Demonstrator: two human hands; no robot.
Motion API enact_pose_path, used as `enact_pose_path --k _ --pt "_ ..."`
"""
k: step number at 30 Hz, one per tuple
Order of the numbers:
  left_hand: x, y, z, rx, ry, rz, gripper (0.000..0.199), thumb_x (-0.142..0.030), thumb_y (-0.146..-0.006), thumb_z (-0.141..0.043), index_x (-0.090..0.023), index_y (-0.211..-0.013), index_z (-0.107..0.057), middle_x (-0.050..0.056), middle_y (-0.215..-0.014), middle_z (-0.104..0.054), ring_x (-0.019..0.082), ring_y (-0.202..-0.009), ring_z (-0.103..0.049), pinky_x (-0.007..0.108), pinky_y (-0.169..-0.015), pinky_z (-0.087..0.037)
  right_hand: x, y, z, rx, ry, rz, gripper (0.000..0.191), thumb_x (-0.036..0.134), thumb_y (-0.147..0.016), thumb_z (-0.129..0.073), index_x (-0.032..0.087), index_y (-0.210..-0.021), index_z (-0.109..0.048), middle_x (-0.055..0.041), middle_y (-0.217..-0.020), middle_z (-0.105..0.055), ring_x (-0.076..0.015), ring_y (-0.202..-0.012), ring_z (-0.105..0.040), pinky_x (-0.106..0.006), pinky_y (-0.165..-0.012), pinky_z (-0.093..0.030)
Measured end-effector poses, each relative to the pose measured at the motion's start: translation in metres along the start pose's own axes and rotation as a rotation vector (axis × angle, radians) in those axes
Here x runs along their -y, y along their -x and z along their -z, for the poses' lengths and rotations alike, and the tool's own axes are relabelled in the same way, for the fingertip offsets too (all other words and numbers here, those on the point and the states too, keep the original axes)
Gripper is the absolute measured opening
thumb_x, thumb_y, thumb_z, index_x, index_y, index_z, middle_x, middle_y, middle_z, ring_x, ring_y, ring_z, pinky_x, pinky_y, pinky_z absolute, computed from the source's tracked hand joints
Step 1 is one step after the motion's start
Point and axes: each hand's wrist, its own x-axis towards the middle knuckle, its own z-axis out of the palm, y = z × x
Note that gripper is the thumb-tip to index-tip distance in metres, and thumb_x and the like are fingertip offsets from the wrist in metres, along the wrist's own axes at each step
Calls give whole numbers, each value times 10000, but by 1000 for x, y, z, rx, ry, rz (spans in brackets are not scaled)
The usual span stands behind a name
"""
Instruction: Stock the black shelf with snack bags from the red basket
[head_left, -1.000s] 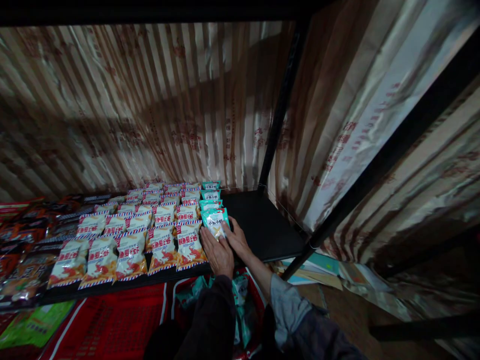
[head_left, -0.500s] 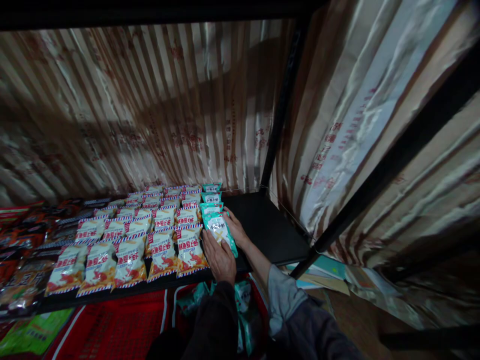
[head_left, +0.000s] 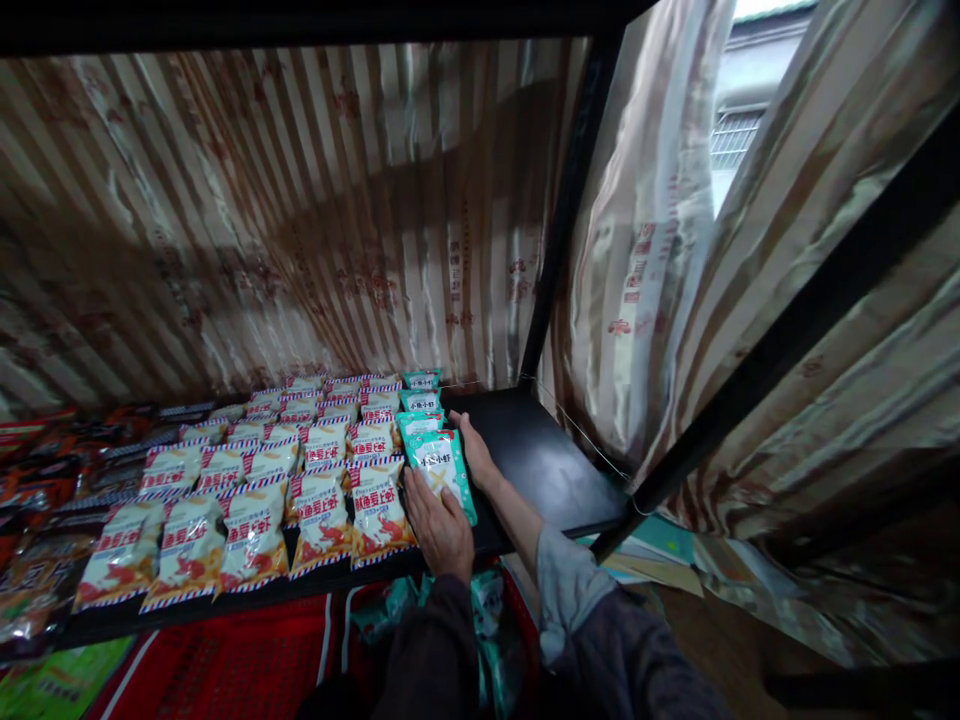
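A teal snack bag (head_left: 439,462) lies at the front of a column of like teal bags (head_left: 421,401) on the black shelf (head_left: 540,450). My left hand (head_left: 437,520) rests flat on its lower left part, fingers stretched out and pointing up. On the bag's right side my right hand (head_left: 474,450) stands edge-on, fingers extended toward the back, the palm beside the bag. Rows of white and orange snack bags (head_left: 381,505) adjoin the teal column on the left.
Red baskets (head_left: 247,650) stand below the shelf front, one with teal bags. Black posts (head_left: 574,210) rise at the right, with striped curtains behind. Dark orange packages (head_left: 45,480) fill the far left. Papers (head_left: 652,545) lie at lower right.
My right hand has shifted slightly right, off the bag's edge. The curtain at the right has parted, showing a window outside, and the shelf's right part looks brighter.
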Motion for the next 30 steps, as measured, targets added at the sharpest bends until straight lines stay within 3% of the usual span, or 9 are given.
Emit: enact_pose_path --k 6,16,30 --pt "1 0 -2 -10 -29 -17 517 -253 -904 -347 2 -1354 -361 254 -1376 -418 286 -1321 -355 440 -1072 -327 -2 -22 -7 16 -72 -73 727 721 -828 -272 208 -1257 -558 -53 -1375 -490 -208 -1280 -442 -377 -1099 -288" --pt "4 1 -6 -22 6 -19 538 -256 -897 -364 -40 -1388 -325 242 -1389 -407 290 -1325 -350 463 -1070 -328 5 -41 -15 52 -71 -112 750 732 -827 -243 203 -1258 -557 -79 -1346 -520 -228 -1285 -435 -391 -1089 -307" --pt "1 1 -2 1 13 -2 537 -249 -896 -356 -50 -1394 -314 232 -1400 -396 277 -1344 -319 460 -1081 -312 -1 -29 0 15 -157 -106 693 667 -857 -300 161 -1267 -538 -119 -1340 -521 -219 -1261 -464 -394 -1081 -320"
